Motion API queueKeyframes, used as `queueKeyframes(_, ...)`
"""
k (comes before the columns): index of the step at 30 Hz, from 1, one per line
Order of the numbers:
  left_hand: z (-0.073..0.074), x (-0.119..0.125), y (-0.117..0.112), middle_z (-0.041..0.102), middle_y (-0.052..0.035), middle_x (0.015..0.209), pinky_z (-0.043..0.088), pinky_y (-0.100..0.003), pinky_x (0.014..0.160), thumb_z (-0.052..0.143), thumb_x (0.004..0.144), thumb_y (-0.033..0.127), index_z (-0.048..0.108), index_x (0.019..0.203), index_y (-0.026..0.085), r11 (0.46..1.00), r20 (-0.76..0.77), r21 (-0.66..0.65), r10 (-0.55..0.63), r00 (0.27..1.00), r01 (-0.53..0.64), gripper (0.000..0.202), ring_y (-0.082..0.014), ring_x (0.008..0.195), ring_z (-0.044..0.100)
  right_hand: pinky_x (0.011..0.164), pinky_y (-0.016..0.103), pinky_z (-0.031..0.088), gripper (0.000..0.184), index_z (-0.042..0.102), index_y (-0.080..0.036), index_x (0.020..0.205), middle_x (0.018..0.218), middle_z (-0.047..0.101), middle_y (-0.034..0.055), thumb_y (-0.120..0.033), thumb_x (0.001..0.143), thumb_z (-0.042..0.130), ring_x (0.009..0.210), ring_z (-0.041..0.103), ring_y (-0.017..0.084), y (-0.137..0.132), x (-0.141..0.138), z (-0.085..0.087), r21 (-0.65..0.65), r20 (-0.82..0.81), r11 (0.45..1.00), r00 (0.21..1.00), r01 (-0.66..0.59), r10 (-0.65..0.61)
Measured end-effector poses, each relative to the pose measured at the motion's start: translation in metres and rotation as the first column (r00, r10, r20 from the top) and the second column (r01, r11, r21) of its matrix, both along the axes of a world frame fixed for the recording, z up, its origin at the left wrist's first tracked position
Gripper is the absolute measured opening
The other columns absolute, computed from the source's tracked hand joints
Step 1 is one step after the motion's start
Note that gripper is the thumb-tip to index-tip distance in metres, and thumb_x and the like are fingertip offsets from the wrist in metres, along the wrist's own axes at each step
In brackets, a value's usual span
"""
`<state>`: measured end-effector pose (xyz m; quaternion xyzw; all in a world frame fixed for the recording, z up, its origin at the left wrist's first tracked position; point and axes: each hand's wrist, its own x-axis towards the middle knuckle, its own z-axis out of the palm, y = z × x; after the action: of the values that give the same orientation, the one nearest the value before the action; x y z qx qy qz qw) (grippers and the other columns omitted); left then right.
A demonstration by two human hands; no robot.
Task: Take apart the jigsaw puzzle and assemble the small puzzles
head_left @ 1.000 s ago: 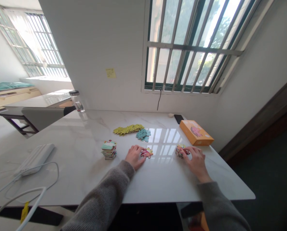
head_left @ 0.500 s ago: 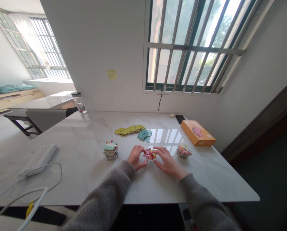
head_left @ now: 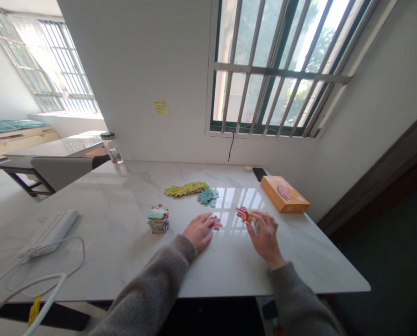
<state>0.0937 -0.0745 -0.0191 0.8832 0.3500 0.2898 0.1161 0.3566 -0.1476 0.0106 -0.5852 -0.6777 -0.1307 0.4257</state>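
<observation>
My right hand is raised a little over the table's right part. It pinches red and yellow jigsaw puzzle pieces between thumb and fingers; how many there are is partly hidden. The right pile of pieces is covered by this hand. My left hand rests on the table, fingers stretched out and thumb apart. Its fingertips touch the edge of a pink and purple puzzle piece lying flat. Left of that hand stands a neat stack of puzzle pieces.
Behind the hands lie a row of yellow-green pieces and a teal heap. An orange box and a dark phone are at the back right. A white power strip with cables lies left; a bottle stands behind.
My right hand has moved right and up, carrying red and yellow pieces away from my left hand. A pink and purple piece now shows at my left fingertips, which have straightened.
</observation>
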Motion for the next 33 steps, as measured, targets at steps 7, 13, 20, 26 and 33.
queueKeyframes(7, 0.003, 0.002, -0.004, 0.064, -0.0071, 0.114, 0.045, -0.046, 0.098, 0.061, 0.079, 0.020, 0.065, 0.106, 0.025, 0.999, 0.009, -0.005, 0.035, 0.999, -0.035, 0.028, -0.0275, 0.111, 0.055, 0.083, 0.042, 0.034, 0.030, 0.062, -0.018, 0.108, 0.103, 0.066, 0.0120, -0.039, 0.090, 0.050, 0.099, 0.052, 0.030, -0.005, 0.055, -0.015, -0.007, 0.017, 0.948, 0.947, 0.320, -0.319)
queueKeyframes(13, 0.005, 0.001, -0.003, 0.063, -0.0052, 0.101, 0.045, -0.043, 0.091, 0.066, 0.078, 0.023, 0.064, 0.091, 0.023, 0.996, 0.004, -0.038, 0.085, 0.996, -0.084, 0.014, -0.0258, 0.100, 0.055, 0.080, 0.040, 0.035, 0.026, 0.063, -0.020, 0.101, 0.101, 0.065, 0.0110, -0.039, 0.089, 0.049, 0.097, 0.051, 0.030, -0.001, 0.061, -0.022, -0.065, 0.031, 0.946, 0.948, 0.317, -0.316)
queueKeyframes(20, 0.004, -0.003, 0.001, 0.061, -0.0059, 0.095, 0.046, -0.045, 0.087, 0.074, 0.072, 0.026, 0.061, 0.091, 0.021, 0.999, 0.021, -0.034, 0.043, 0.999, -0.042, 0.024, -0.0265, 0.094, 0.056, 0.091, 0.046, 0.035, 0.019, 0.062, -0.021, 0.105, 0.115, 0.060, 0.0114, -0.029, 0.090, 0.052, 0.109, 0.050, 0.031, -0.012, 0.033, -0.007, 0.054, 0.050, 0.970, 0.970, 0.236, -0.238)
queueKeyframes(26, 0.000, -0.003, 0.002, 0.054, -0.0052, 0.095, 0.050, -0.040, 0.083, 0.073, 0.069, 0.013, 0.057, 0.094, 0.021, 0.997, 0.126, -0.026, -0.073, 0.989, 0.077, 0.031, -0.0218, 0.088, 0.057, 0.091, 0.043, 0.040, 0.032, 0.057, -0.026, 0.119, 0.110, 0.064, 0.0083, -0.017, 0.089, 0.050, 0.106, 0.056, 0.027, -0.007, -0.034, -0.004, -0.260, 0.055, 0.928, 0.956, -0.266, 0.289)
queueKeyframes(33, -0.006, -0.004, 0.005, 0.055, -0.0052, 0.095, 0.050, -0.038, 0.082, 0.076, 0.069, 0.021, 0.057, 0.101, 0.020, 0.998, 0.089, -0.001, -0.055, 0.995, 0.056, 0.037, -0.0217, 0.087, 0.056, 0.088, 0.041, 0.043, 0.034, 0.055, -0.023, 0.120, 0.099, 0.069, 0.0056, -0.016, 0.086, 0.054, 0.095, 0.060, 0.024, 0.031, -0.069, -0.015, -0.469, -0.224, 0.803, 0.929, -0.368, 0.295)
